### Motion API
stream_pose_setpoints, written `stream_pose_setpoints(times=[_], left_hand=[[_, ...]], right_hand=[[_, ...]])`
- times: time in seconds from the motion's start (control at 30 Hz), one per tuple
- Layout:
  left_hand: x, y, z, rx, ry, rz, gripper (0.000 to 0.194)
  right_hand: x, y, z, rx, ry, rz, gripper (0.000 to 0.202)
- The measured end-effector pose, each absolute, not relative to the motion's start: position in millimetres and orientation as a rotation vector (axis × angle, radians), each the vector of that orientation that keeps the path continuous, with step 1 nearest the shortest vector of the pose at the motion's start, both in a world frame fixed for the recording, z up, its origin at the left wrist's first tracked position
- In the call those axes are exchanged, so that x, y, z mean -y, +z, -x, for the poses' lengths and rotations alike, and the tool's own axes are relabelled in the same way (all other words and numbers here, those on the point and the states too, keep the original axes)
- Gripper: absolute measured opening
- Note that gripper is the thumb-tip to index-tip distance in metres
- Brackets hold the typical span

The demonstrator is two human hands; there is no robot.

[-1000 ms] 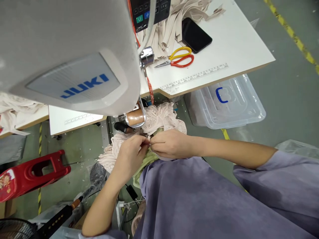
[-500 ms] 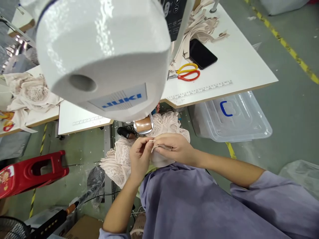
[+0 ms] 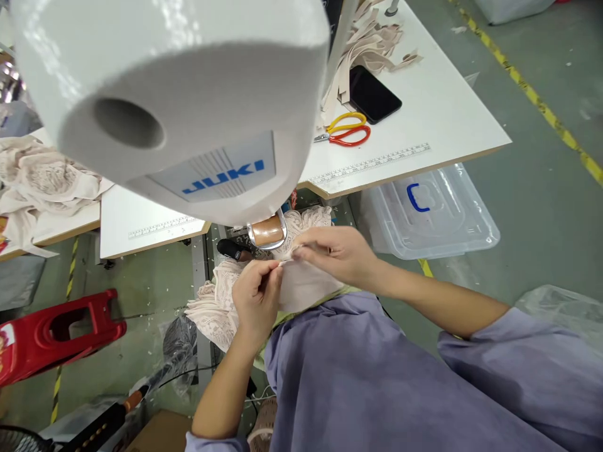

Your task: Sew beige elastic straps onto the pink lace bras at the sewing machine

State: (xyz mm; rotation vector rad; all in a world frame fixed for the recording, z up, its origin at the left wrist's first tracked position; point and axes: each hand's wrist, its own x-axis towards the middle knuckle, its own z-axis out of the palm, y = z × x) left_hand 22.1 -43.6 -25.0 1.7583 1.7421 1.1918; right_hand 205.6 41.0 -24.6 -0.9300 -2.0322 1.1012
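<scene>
Over my lap, my left hand (image 3: 257, 295) pinches the edge of a pale beige fabric piece (image 3: 306, 287) between thumb and fingers. My right hand (image 3: 342, 254) is closed on the same edge, a little to the right and higher. The fabric hangs below both hands. Beige lace pieces (image 3: 219, 307) lie in a fanned stack to the left, and more lace (image 3: 306, 221) shows behind my hands. The white sewing machine head (image 3: 198, 113) stands just beyond, hiding its needle area.
Scissors (image 3: 348, 130), a black phone (image 3: 374, 94) and beige strips (image 3: 372, 47) lie on the white table (image 3: 452, 107). Below its edge is a clear lidded box (image 3: 436, 213). A red stool (image 3: 61, 333) stands on the left; a fan (image 3: 23, 439) is at lower left.
My hands have moved apart, the right one up and the left one slightly left, with the fabric edge stretched between them. The view has shifted, and the machine head appears larger.
</scene>
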Motion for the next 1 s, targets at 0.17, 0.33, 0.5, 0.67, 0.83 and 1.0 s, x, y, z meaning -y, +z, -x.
stream_pose_setpoints(times=[0.17, 0.33, 0.5, 0.67, 0.83, 1.0], left_hand=[[43, -9, -24, -1.627, 1.156, -2.126, 0.009], [38, 0, -21, -1.674, 1.104, -2.072, 0.007], [37, 2, -18, -1.650, 1.065, -2.003, 0.005], [32, 3, -14, -1.611, 0.986, -1.963, 0.006], [22, 8, -6, -1.552, 0.648, -1.950, 0.017], [21, 7, -8, -1.670, 0.581, -2.188, 0.028]], right_hand=[[-56, -12, -207, 2.274, 1.033, 0.837, 0.023], [-60, 0, -210, 2.259, 1.361, 0.837, 0.021], [-65, 4, -214, 2.269, 1.538, 0.783, 0.021], [-67, 6, -213, 2.301, 1.535, 0.728, 0.018], [-66, 6, -213, 2.384, 1.436, 0.743, 0.018], [-59, -1, -211, 2.333, 1.236, 0.758, 0.019]])
